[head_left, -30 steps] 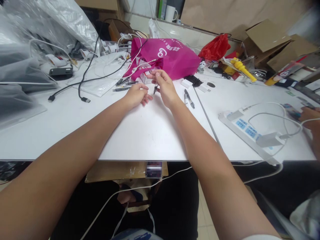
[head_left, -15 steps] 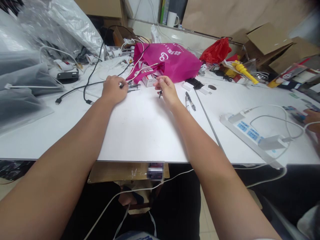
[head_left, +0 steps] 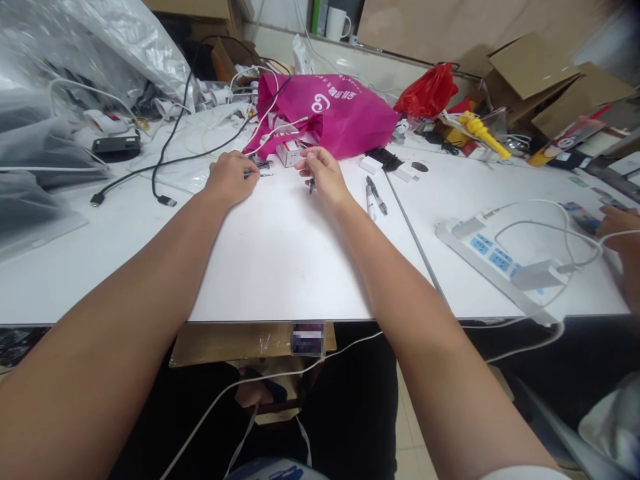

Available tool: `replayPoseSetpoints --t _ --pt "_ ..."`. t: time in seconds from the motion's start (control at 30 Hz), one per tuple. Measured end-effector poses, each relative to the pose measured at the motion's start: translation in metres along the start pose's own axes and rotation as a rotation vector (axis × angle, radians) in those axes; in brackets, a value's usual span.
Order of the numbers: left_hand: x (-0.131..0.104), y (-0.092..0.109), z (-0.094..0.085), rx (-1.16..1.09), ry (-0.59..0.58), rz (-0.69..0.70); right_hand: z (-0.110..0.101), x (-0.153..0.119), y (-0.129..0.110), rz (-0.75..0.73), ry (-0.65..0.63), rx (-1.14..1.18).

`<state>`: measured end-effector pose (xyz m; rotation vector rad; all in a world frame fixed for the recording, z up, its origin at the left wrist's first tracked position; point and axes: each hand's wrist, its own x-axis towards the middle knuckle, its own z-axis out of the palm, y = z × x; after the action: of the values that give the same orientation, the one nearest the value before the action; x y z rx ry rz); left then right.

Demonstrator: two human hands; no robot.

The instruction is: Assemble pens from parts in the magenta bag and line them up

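Left hand is out at the loose pens by the pink bag, fingers closed on one; a second ago it sat beside the right hand. Right hand barely shifts, small dark part pinched throughout.

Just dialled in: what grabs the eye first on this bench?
The bright pink bag at the back centre of the white table, cables trailing over it. In front of it, the left hand closes on a thin dark tool and the right hand pinches a small dark part. A white power strip lies to the right.
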<state>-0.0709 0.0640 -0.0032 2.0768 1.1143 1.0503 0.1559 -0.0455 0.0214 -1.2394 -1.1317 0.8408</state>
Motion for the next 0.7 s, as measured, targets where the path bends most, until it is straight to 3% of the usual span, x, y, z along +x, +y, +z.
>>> replayPoseSetpoints --t 0.2,0.37,0.7 --pt "0.004 -0.002 0.005 0.019 0.000 0.022 0.000 -0.001 0.001 -0.001 -0.011 -0.005" --pt "0.006 0.003 0.007 -0.110 0.020 0.097 0.000 0.000 0.004 -0.004 -0.020 -0.018" --pt "-0.005 0.021 0.005 -0.074 -0.052 0.001 0.001 -0.001 0.002 0.001 0.018 -0.017"
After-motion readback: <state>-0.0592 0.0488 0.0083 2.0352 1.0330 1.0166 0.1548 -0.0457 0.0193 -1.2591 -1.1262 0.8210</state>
